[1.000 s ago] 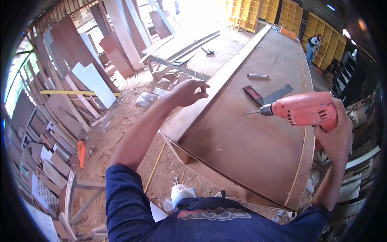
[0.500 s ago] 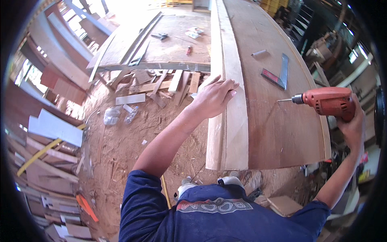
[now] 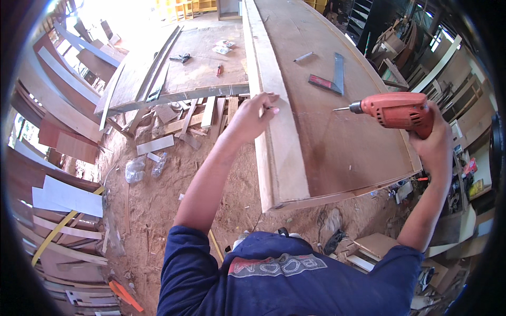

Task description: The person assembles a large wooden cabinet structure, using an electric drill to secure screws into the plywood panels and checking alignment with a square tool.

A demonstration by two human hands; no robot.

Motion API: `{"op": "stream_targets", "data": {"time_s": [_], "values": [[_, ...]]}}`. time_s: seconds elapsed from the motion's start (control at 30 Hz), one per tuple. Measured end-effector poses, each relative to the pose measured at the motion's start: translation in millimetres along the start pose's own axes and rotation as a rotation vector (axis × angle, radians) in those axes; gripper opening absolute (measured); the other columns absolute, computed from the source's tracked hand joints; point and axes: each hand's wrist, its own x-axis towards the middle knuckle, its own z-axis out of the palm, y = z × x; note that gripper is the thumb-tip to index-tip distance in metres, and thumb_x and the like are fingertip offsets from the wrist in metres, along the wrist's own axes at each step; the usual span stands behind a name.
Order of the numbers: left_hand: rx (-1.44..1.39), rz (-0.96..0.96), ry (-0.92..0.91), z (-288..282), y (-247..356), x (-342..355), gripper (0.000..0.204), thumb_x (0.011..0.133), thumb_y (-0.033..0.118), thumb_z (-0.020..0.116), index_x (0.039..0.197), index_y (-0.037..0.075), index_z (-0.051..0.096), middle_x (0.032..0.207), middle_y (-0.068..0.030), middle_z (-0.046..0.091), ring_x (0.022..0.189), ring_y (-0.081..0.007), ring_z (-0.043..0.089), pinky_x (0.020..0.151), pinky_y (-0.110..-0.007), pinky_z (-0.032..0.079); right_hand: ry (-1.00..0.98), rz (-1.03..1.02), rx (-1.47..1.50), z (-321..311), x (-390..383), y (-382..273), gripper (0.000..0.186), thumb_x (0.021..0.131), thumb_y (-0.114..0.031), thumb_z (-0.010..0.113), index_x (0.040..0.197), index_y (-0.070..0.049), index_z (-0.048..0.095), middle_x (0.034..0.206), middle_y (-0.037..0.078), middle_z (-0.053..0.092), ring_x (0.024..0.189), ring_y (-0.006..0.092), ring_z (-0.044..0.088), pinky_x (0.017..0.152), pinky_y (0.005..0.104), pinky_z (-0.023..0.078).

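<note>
- The red drill (image 3: 395, 111) sits clamped in the fingers of the right hand (image 3: 435, 139), its bit (image 3: 341, 109) aimed toward the left hand (image 3: 254, 118).
- A careless sideways swing could nick those fingers.
- They curl over the pale strip (image 3: 284, 168); whether they pinch anything, I cannot tell.
- The trigger is hidden.

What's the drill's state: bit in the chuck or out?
In: a thin bit projects from the chuck of the red drill, gripped in the right hand. Cannot tell whether it's spinning.
</note>
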Motion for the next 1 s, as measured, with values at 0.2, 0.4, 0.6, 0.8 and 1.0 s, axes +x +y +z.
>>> {"op": "stream_targets", "data": {"time_s": [0.2, 0.4, 0.6, 0.8, 1.0], "values": [[0.165, -0.256, 0.263, 16, 12, 15, 0.044, 0.088, 0.026, 0.093, 0.084, -0.001, 0.059, 0.085, -0.0152, 0.070, 0.084, -0.0281, 0.067, 0.084, -0.044, 0.054, 0.113, -0.126, 0.053, 16, -48, 23, 0.058, 0.077, 0.003, 0.082, 0.131, -0.012, 0.066, 0.110, 0.020, 0.076, 0.108, 0.0476, 0.073, 0.090, 0.0548, 0.058], [0.101, -0.485, 0.412, 36, 27, 9, 0.044, 0.090, 0.028, 0.093, 0.082, 0.002, 0.059, 0.074, -0.0074, 0.063, 0.070, -0.0164, 0.056, 0.067, -0.039, 0.051, 0.111, -0.185, 0.048, 33, -98, 46, 0.065, 0.074, 0.004, 0.087, 0.134, -0.010, 0.066, 0.123, 0.017, 0.074, 0.114, 0.0442, 0.072, 0.094, 0.0537, 0.058], [0.144, -0.572, 0.477, 42, 26, 11, 0.043, 0.090, 0.029, 0.092, 0.082, 0.003, 0.059, 0.073, -0.0065, 0.062, 0.069, -0.0170, 0.055, 0.065, -0.040, 0.050, 0.090, -0.112, 0.180, 44, -115, 57, 0.067, 0.074, 0.005, 0.087, 0.136, -0.008, 0.065, 0.126, 0.017, 0.073, 0.118, 0.0438, 0.071, 0.098, 0.0531, 0.058], [0.157, -0.524, 0.488, 42, 14, 13, 0.041, 0.093, 0.032, 0.091, 0.086, 0.005, 0.061, 0.074, -0.0020, 0.060, 0.068, -0.0127, 0.050, 0.059, -0.037, 0.044, 0.135, -0.086, 0.194, 50, -117, 63, 0.067, 0.072, 0.006, 0.088, 0.135, -0.006, 0.066, 0.128, 0.018, 0.074, 0.120, 0.0434, 0.071, 0.100, 0.0529, 0.058], [0.107, -0.592, 0.447, 33, 23, 10, 0.038, 0.093, 0.032, 0.091, 0.092, 0.002, 0.067, 0.077, -0.0039, 0.064, 0.067, -0.0137, 0.054, 0.059, -0.037, 0.046, 0.141, -0.041, 0.167, 49, -113, 58, 0.066, 0.073, 0.005, 0.089, 0.133, -0.008, 0.066, 0.126, 0.017, 0.075, 0.117, 0.0436, 0.073, 0.098, 0.0522, 0.059]]}}
